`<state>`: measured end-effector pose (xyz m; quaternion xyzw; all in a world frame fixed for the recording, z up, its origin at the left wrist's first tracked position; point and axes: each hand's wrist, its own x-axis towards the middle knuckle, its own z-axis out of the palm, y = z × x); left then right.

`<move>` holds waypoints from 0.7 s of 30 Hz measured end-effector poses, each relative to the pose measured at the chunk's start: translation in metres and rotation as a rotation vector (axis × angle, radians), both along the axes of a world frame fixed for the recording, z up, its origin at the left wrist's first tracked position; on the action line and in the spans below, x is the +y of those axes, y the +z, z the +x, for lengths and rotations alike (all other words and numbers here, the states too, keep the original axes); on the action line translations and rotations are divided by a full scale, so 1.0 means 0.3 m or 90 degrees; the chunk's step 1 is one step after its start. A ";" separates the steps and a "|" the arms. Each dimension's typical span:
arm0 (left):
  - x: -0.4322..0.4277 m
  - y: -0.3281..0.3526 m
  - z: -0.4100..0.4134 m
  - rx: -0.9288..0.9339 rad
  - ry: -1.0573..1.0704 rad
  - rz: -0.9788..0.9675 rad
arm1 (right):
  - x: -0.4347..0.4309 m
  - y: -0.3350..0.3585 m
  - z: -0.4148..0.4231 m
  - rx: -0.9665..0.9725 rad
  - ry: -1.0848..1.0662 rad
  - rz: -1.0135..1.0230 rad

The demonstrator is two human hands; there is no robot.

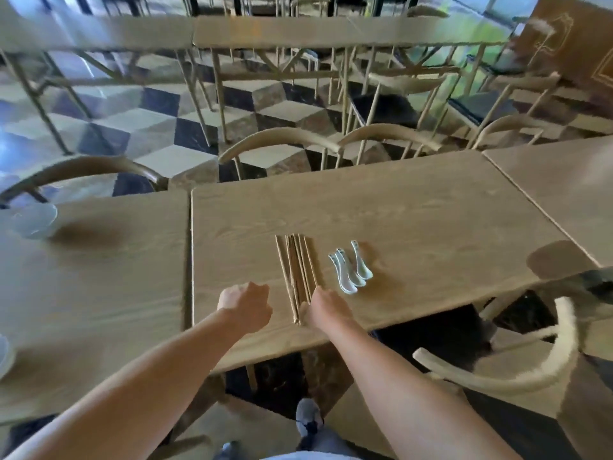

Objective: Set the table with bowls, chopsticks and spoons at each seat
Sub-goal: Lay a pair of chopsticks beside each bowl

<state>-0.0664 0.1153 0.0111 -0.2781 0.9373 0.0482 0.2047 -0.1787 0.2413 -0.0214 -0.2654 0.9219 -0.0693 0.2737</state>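
Note:
A bundle of several wooden chopsticks (296, 267) lies lengthwise on the middle wooden table (414, 210). Three white ceramic spoons (351, 268) lie side by side just right of the bundle. My right hand (326, 308) rests on the near ends of the chopsticks, fingers curled over them. My left hand (247, 303) hovers loosely curled just left of the bundle and holds nothing. A white bowl (31, 220) stands on the left table, blurred. The rim of another white dish (5, 356) shows at the far left edge.
A second table (93, 277) butts against the left side and a third (564, 190) against the right. Curved-back wooden chairs stand along the far edge (282, 141) and at the near right (517, 370). Behind them lies a checkered floor and more tables.

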 end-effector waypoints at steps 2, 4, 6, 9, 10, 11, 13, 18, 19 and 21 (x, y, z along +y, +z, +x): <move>0.025 -0.024 -0.021 -0.001 0.019 0.003 | -0.030 -0.044 -0.041 -0.034 -0.016 0.011; 0.045 -0.040 -0.031 -0.011 0.034 -0.006 | -0.058 -0.102 -0.061 -0.042 -0.029 0.030; 0.050 -0.054 -0.020 -0.021 0.057 -0.006 | -0.082 -0.160 -0.061 -0.030 -0.021 0.050; 0.031 -0.072 0.015 -0.025 0.115 0.010 | -0.103 -0.238 -0.062 -0.016 -0.018 0.067; 0.020 -0.080 0.032 -0.024 0.138 0.016 | -0.111 -0.251 -0.064 -0.025 -0.032 0.069; 0.010 -0.086 0.049 -0.025 0.160 0.021 | -0.117 -0.266 -0.069 -0.038 -0.045 0.070; -0.011 -0.110 0.084 -0.033 0.205 0.027 | -0.129 -0.289 -0.072 -0.050 -0.062 0.075; -0.037 -0.166 0.153 -0.091 0.267 0.046 | -0.159 -0.318 -0.061 -0.018 -0.059 0.081; -0.035 -0.173 0.163 -0.100 0.271 0.049 | -0.165 -0.319 -0.061 -0.002 -0.037 0.092; -0.036 -0.184 0.177 -0.109 0.273 0.053 | -0.183 -0.307 -0.057 0.014 -0.006 0.107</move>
